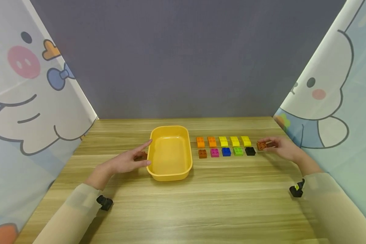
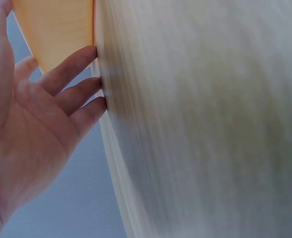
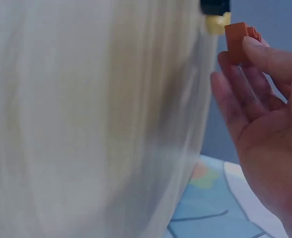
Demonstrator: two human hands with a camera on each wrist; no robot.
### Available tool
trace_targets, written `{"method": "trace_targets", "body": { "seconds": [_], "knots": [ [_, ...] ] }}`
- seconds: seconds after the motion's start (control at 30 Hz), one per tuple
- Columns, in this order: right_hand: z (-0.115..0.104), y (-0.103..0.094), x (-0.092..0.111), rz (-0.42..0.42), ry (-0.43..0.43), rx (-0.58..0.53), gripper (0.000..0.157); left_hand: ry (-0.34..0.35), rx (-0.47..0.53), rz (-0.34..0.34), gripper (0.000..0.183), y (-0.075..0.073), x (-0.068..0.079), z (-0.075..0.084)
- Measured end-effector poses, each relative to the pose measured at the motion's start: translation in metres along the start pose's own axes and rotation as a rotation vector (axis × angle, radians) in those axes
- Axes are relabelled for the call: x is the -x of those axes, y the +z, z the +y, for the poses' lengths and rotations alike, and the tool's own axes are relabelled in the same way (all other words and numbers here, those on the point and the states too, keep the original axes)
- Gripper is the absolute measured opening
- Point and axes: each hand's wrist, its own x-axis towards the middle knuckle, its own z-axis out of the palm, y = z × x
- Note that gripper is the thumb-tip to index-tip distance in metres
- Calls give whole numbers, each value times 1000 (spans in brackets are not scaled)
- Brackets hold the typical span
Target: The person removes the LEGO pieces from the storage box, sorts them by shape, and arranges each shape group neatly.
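Note:
My left hand (image 1: 129, 160) is at the left side of a yellow plastic tray (image 1: 152, 174), its fingers loosely spread. In the left wrist view the fingertips (image 2: 90, 52) reach the tray's wall (image 2: 61, 29) and the tabletop. With thumb and fingers, my right hand (image 1: 282, 148) pinches a brown toy brick (image 1: 261, 146) at the right end of two rows of bricks. The right wrist view shows that brick (image 3: 236, 43) between the thumb and the fingers; whether it touches the table is hard to tell.
Orange bricks (image 1: 200, 142) and yellow bricks (image 1: 234, 141) form the back row. In front lie a brown (image 1: 202, 154), a pink (image 1: 215, 153), a blue (image 1: 226, 151), a green (image 1: 238, 151) and a black brick (image 1: 250, 151). A grey panel (image 1: 183, 61) stands behind the wooden table (image 1: 183, 210).

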Motion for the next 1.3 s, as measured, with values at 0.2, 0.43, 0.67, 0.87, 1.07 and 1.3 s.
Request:
{"method": "trace_targets", "body": {
  "seconds": [0.2,0.43,0.67,0.87,1.07,1.3],
  "knots": [
    [11,0,4,-19,18,89,40,3,1,-1,94,0,0,0],
    [15,0,3,-64,31,117,44,8,-11,5,94,0,0,0],
    [17,0,1,-82,13,120,43,11,-11,8,93,1,0,0],
    [19,0,0,-87,14,100,44,16,1,3,94,1,0,0],
    [19,-2,1,-91,12,101,45,22,8,-2,94,1,-1,1],
    [17,-5,3,-51,22,88,49,15,9,-4,94,1,-1,2]
  ]
}}
